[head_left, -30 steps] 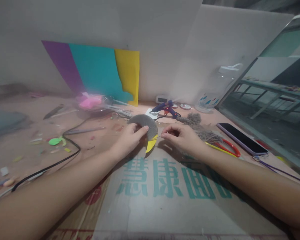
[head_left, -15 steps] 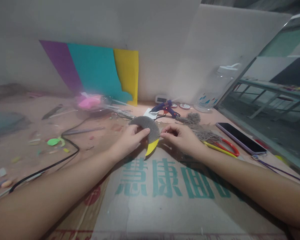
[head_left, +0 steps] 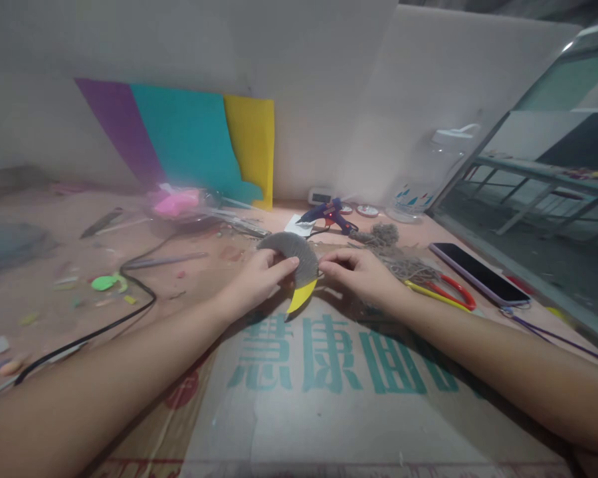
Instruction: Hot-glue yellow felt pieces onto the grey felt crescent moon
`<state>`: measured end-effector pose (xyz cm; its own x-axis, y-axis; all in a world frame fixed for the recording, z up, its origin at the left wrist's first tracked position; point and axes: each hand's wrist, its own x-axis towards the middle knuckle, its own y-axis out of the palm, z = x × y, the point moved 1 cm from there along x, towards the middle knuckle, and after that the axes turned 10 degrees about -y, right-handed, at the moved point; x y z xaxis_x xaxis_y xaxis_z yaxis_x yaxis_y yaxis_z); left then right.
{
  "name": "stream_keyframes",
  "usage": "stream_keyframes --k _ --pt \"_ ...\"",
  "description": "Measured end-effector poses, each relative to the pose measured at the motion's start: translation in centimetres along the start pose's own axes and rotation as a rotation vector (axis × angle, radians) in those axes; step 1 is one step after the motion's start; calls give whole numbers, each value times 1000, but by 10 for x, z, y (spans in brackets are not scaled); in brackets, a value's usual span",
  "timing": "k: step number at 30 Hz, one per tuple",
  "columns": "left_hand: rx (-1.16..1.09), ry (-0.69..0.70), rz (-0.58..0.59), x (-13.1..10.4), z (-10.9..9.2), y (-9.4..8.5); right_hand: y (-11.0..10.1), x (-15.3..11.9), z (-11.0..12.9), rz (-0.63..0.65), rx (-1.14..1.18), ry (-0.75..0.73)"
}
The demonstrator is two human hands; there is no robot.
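Note:
A crescent-shaped piece is held above the cardboard; grey yarn covers most of it, and its lower tip is bare yellow. My left hand is closed on the crescent's left, inner side, thumb on top of the yarn. At the right edge of the crescent, my right hand pinches thumb and forefinger together on what looks like the grey yarn's thin strand, mostly hidden by the fingers. Loose grey yarn lies just beyond the right hand, beside scissors with red and yellow handles.
Printed cardboard covers the front of the table. Behind the hands lies a blue glue gun. A phone and a clear bottle are on the right. A black cable and scraps lie left; coloured sheets lean behind.
The crescent's yellow tip has shifted slightly down and left. Both hands keep nearly the same places and grips; the whole view has moved a little.

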<state>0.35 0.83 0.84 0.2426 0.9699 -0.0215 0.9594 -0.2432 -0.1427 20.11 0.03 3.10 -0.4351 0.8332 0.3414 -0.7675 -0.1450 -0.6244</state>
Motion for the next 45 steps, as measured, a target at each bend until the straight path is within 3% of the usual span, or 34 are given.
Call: stream_keyframes --k 6,10,13,17,22,28,32,37,45 --pt "54 -7 51 2 6 1 4 -1 -2 11 179 102" --pt "75 89 -14 1 9 1 6 -4 -6 -46 270 175" --pt "70 191 -13 -4 9 4 6 -4 -7 -98 242 129" --pt "142 258 72 -11 10 9 6 -5 -5 -108 183 70" --pt "231 270 124 -14 10 14 3 -5 -2 -95 164 55" --pt "230 272 31 -10 8 11 -6 0 -2 -79 -32 -96" --pt "230 283 32 -8 12 9 -4 -1 -3 -93 -127 -126" --pt "210 260 90 -9 13 12 -2 -2 -3 -163 -127 -76" --pt "119 198 69 -9 13 12 -2 -1 -9 -92 -63 -18"
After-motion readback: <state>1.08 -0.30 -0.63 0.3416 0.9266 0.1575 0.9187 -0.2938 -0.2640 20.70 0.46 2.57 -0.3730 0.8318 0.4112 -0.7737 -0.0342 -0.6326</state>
